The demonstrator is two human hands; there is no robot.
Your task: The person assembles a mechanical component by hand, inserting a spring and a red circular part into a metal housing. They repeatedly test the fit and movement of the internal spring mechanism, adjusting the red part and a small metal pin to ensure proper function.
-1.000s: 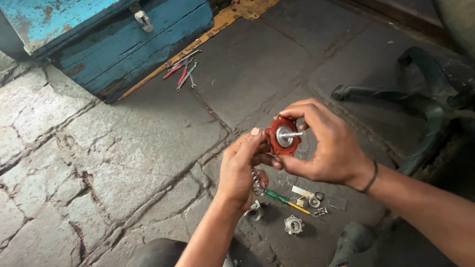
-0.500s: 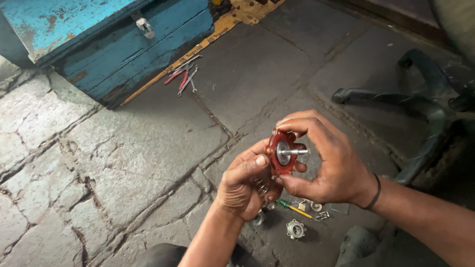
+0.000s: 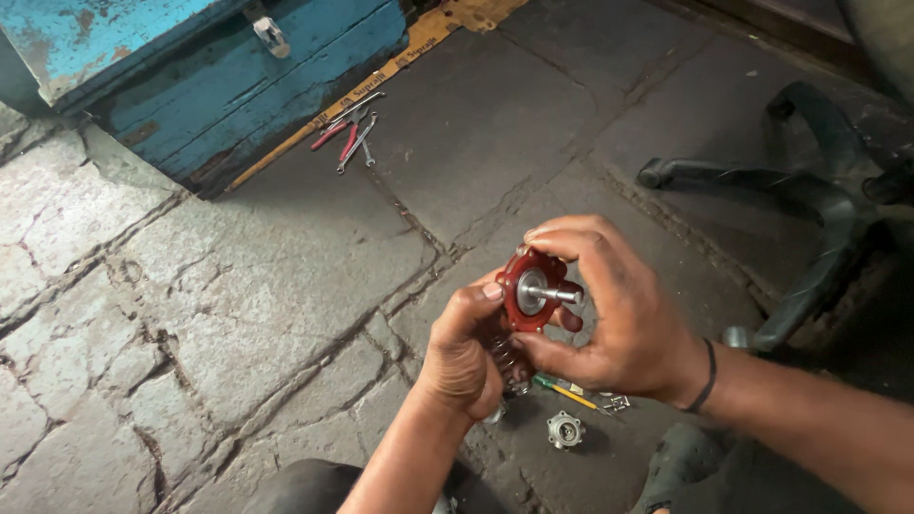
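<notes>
Head view: a red disc-shaped part [image 3: 529,288] with a metal washer and a short steel shaft projecting from its centre is held up between both hands, above the stone-slab floor [image 3: 286,286]. The right hand [image 3: 619,319] is curled around the disc from the right and above, index finger arched over its upper rim, thumb pressed beneath its lower edge, and the disc is gripped by its rim. The left hand [image 3: 462,352] is brought in from below, forearm rising from the bottom edge of the frame; its fingers are folded closed and its thumb tip is pressed against the disc's left rim. A coil spring [image 3: 509,357] is seen just under the disc, between the two hands; whether it is clasped by the left fingers cannot be told. A dark band is worn on the right wrist. Below the disc, on the floor, a small flanged metal fitting [image 3: 564,430] is lying, and just under the right palm a green-and-yellow screwdriver [image 3: 566,391] is noted. Well beyond the disc, to the upper left, red-handled pliers and spanners [image 3: 347,133] are lying beside a worn blue wooden box [image 3: 238,76]. To the right of the disc a black chair base [image 3: 809,200] is seen.
</notes>
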